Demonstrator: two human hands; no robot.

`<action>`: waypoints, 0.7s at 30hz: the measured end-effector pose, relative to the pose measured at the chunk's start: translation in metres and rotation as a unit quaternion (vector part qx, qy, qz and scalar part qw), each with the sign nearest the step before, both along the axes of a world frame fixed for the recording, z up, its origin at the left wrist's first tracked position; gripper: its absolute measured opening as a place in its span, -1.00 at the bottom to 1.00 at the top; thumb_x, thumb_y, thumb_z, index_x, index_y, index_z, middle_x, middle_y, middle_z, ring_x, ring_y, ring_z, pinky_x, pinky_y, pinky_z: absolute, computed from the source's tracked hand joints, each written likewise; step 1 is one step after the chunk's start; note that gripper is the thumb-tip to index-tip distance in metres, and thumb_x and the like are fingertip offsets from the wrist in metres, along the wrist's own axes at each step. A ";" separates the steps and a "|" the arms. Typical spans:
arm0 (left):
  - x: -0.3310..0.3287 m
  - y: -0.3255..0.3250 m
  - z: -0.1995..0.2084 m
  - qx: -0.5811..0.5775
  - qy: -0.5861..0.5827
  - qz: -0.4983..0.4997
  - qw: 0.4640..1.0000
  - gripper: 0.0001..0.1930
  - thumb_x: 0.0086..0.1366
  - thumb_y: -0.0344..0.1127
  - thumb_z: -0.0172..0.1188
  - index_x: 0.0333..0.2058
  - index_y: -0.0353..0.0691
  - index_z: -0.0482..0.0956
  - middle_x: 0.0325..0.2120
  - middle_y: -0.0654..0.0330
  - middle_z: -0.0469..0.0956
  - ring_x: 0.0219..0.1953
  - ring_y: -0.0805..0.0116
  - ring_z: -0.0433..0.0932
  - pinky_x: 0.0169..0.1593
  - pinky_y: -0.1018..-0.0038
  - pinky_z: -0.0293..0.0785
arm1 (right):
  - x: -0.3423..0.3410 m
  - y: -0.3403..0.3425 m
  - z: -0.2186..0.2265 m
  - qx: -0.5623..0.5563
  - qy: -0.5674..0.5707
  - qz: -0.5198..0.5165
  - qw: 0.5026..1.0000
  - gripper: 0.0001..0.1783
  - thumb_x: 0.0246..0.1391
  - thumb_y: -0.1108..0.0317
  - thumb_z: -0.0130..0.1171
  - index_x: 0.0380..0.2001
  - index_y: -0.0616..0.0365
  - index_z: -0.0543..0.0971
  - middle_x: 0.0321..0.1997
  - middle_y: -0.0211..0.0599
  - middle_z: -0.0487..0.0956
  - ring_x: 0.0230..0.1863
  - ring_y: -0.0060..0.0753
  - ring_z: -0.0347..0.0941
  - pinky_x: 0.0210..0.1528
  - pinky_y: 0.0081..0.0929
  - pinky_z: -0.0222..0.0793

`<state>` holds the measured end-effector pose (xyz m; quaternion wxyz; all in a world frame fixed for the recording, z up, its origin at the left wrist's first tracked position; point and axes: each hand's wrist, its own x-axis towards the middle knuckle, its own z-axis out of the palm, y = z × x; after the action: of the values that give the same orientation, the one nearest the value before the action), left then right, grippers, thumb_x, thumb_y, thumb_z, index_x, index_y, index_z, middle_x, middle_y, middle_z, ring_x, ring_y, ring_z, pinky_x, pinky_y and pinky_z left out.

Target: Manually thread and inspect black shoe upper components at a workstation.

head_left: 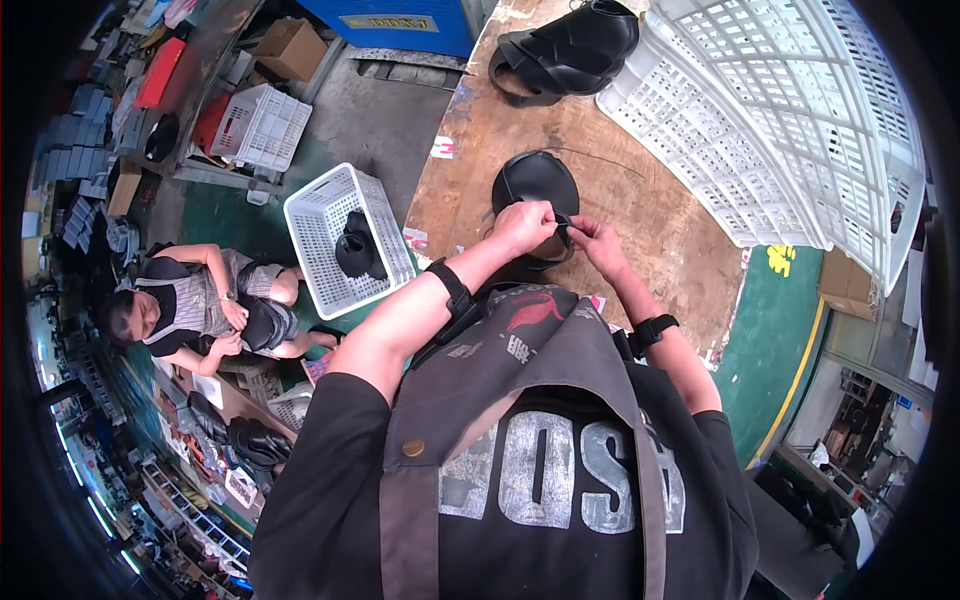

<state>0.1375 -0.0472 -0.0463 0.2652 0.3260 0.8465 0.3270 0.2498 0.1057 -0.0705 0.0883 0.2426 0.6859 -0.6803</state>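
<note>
A black leather piece, rounded at its far end and looking like a shoe upper, lies on the worn wooden table in front of me. At its near right edge, my left hand is closed, pinching a narrow black strap of the piece. Just to the right, my right hand pinches the same strap with thumb and fingers. The two hands almost meet, and they partly hide the near end of the upper. Farther off on the table sits a stack of similar black leather uppers.
White plastic crates line the table's right side. On the floor to the left stands a white crate holding black pieces. A co-worker sits left of it, handling a black piece. A blue machine stands beyond.
</note>
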 end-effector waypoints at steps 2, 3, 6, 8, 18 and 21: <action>0.001 0.001 0.000 0.000 0.007 0.000 1.000 -0.80 0.02 -0.19 0.19 -0.44 -0.18 0.54 -0.53 0.14 0.57 -0.42 0.20 0.57 -0.34 0.33 0.46 | 0.000 0.000 -0.001 0.007 0.004 0.004 1.000 -0.78 0.10 0.42 0.08 -0.17 0.17 0.54 -0.33 -0.52 0.56 -0.37 -0.71 0.39 -0.31 -0.69 0.32; 0.000 0.001 0.000 -0.008 0.006 0.001 1.000 -0.80 0.01 -0.20 0.19 -0.45 -0.19 0.54 -0.53 0.14 0.57 -0.42 0.19 0.57 -0.33 0.32 0.45 | 0.000 0.001 -0.002 0.014 0.003 0.005 1.000 -0.79 0.10 0.43 0.08 -0.17 0.18 0.54 -0.34 -0.50 0.56 -0.37 -0.69 0.40 -0.31 -0.68 0.33; 0.001 0.002 -0.001 -0.016 0.004 0.002 1.000 -0.80 -0.01 -0.21 0.18 -0.46 -0.20 0.53 -0.54 0.12 0.57 -0.42 0.18 0.57 -0.32 0.31 0.45 | 0.000 0.000 -0.006 0.069 0.022 0.027 0.997 -0.78 0.10 0.43 0.08 -0.17 0.21 0.53 -0.35 -0.48 0.57 -0.36 -0.66 0.44 -0.29 -0.66 0.35; 0.001 0.002 -0.002 -0.017 0.002 0.002 1.000 -0.80 -0.01 -0.21 0.18 -0.46 -0.20 0.53 -0.55 0.12 0.56 -0.42 0.17 0.57 -0.31 0.30 0.45 | 0.002 0.000 -0.007 0.118 0.043 0.048 0.991 -0.78 0.10 0.43 0.07 -0.17 0.22 0.52 -0.36 -0.46 0.58 -0.35 -0.64 0.45 -0.28 -0.64 0.37; 0.001 0.001 -0.006 0.018 0.012 -0.021 1.000 -0.82 0.01 -0.20 0.19 -0.43 -0.14 0.54 -0.52 0.10 0.55 -0.37 0.11 0.55 -0.25 0.28 0.45 | -0.002 -0.002 -0.016 0.067 0.053 0.034 0.996 -0.81 0.07 0.41 0.08 -0.22 0.17 0.53 -0.42 -0.39 0.59 -0.42 -0.59 0.49 -0.30 -0.59 0.41; -0.004 -0.006 -0.007 0.058 0.011 -0.015 0.998 -0.76 -0.01 -0.24 0.24 -0.32 -0.13 0.52 -0.43 0.11 0.51 -0.31 0.15 0.53 -0.22 0.32 0.45 | 0.002 0.005 -0.020 0.126 0.045 0.059 0.989 -0.84 0.09 0.42 0.07 -0.27 0.23 0.53 -0.46 -0.38 0.58 -0.43 -0.60 0.48 -0.31 -0.61 0.40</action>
<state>0.1337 -0.0532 -0.0530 0.2413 0.3570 0.8240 0.3679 0.2517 0.1109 -0.0908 0.0660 0.1806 0.7825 -0.5922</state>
